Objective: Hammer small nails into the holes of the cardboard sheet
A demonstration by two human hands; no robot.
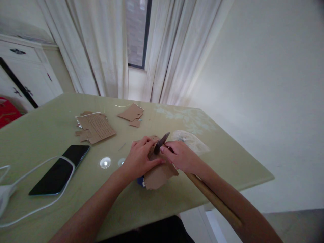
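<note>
A torn piece of brown cardboard (158, 177) lies near the front of the table, with my left hand (139, 157) gripping its left side, thumb stretched over the top. My right hand (181, 155) is closed around a knife (162, 143), whose dark blade points up and away, over the cardboard between both hands. The knife's long wooden handle (215, 199) runs back under my right forearm. Something blue (140, 181) shows below the cardboard's left edge; the rest of it is hidden. Whether the blade touches the cardboard I cannot tell.
Cut cardboard pieces (96, 127) lie at the back left, and smaller cardboard scraps (131, 113) at the back middle. A clear plastic bag (192, 141) sits beyond my right hand. To the left is a black phone (59, 172) with a white cable (37, 175) over it.
</note>
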